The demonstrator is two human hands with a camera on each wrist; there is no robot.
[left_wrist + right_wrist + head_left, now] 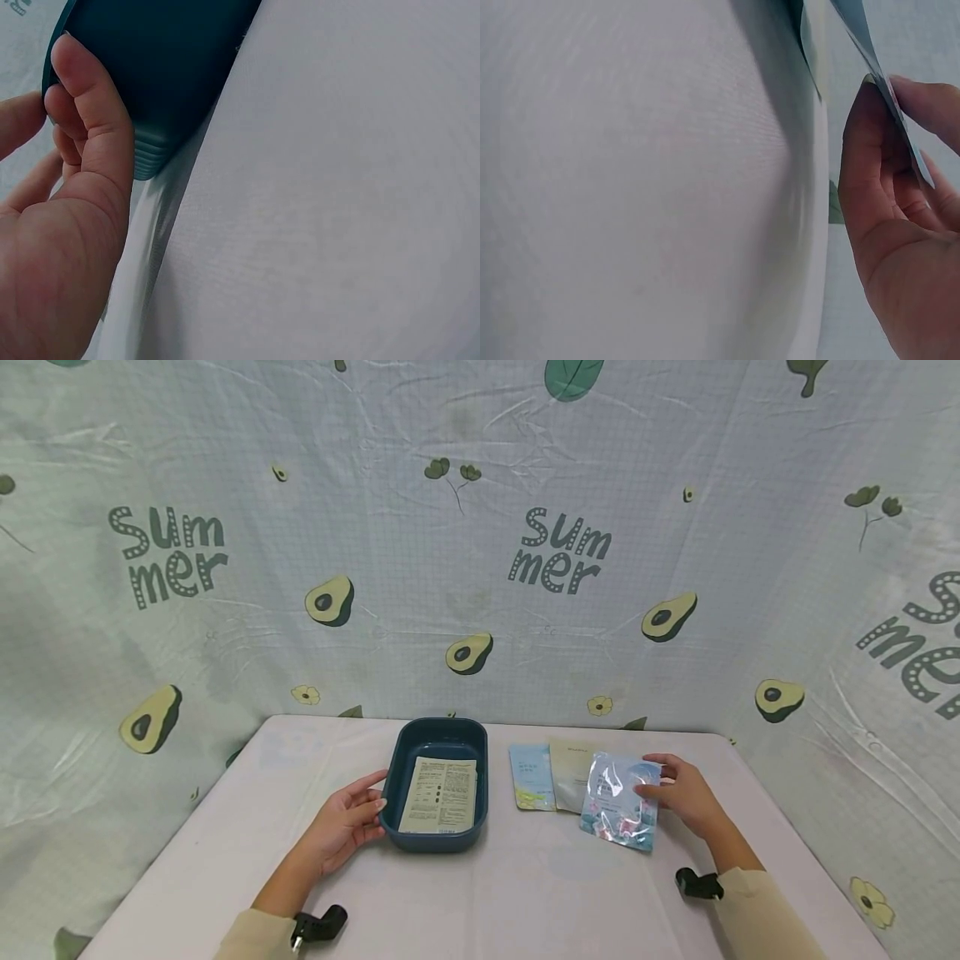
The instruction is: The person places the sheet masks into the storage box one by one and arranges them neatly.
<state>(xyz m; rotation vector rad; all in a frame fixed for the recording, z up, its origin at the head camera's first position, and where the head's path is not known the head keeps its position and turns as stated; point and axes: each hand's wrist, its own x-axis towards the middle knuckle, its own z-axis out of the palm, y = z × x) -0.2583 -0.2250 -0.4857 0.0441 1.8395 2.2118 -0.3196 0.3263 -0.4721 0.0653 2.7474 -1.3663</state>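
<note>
A dark blue rectangular plastic bin [435, 842] stands left of the table's middle in the head view. My left hand [341, 822] holds its left rim, thumb on one side and fingers on the other, as the left wrist view shows on the bin wall [165, 52]. Inside lies a beige packet [438, 793], its printed text facing up. On the right, my right hand [686, 793] pinches the right edge of a shiny blue-and-pink sachet [618, 802] between thumb and fingers. In the right wrist view the sachet [859, 26] appears edge-on, tilted above the table.
Left of the held sachet, a light blue packet [532, 777] and a beige packet [570, 772] lie side by side on the white-covered table [525, 893]. The held sachet overlaps the beige one. A printed curtain [405, 543] hangs behind and at both sides.
</note>
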